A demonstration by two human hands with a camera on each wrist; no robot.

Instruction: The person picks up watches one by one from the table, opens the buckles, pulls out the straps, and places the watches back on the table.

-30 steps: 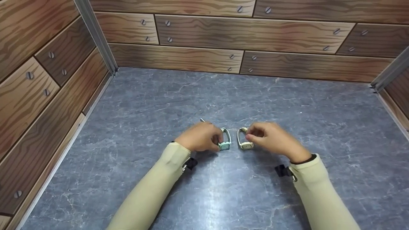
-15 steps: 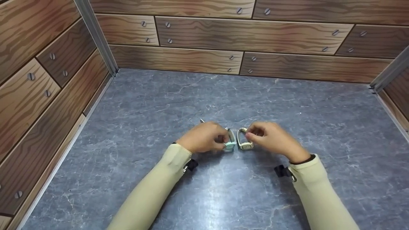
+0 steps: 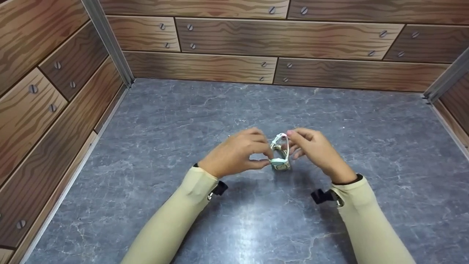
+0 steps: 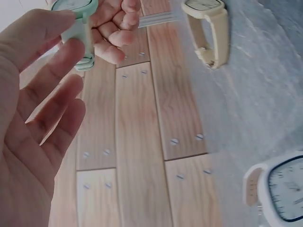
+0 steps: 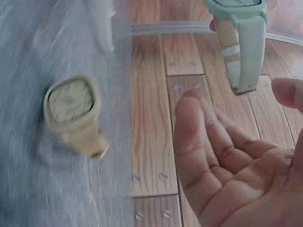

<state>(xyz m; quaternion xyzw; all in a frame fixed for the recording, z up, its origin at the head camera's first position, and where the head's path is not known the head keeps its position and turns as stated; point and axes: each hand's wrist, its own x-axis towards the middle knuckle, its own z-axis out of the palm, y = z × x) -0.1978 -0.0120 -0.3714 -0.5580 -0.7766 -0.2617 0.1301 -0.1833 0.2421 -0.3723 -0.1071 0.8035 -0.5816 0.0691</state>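
My left hand [image 3: 240, 152] pinches a mint-green wristwatch [image 3: 279, 161] by its case between thumb and index finger. The watch is raised, its buckled strap [image 5: 251, 52] forming a loop. Just to the right, my right hand [image 3: 316, 152] has its fingers relaxed and apart, thumb tip right by the strap in the head view; in the right wrist view a gap shows between hand and strap. A cream-yellow wristwatch [image 5: 71, 101] stands on the table below, partly covered by the green one in the head view. A white wristwatch [image 4: 286, 189] stands beneath my left hand.
The grey marbled tabletop [image 3: 190, 106] is bounded by wood-patterned panels [image 3: 227, 38] at the back and sides. Metal corner posts [image 3: 110, 44] stand at the back. A blurred whitish strip [image 5: 103, 23] shows at the top of the right wrist view.
My left hand has lifted the green watch and carried it right, over the yellow one. My right hand has moved away from the yellow watch, its fingers spreading, up beside the green strap.
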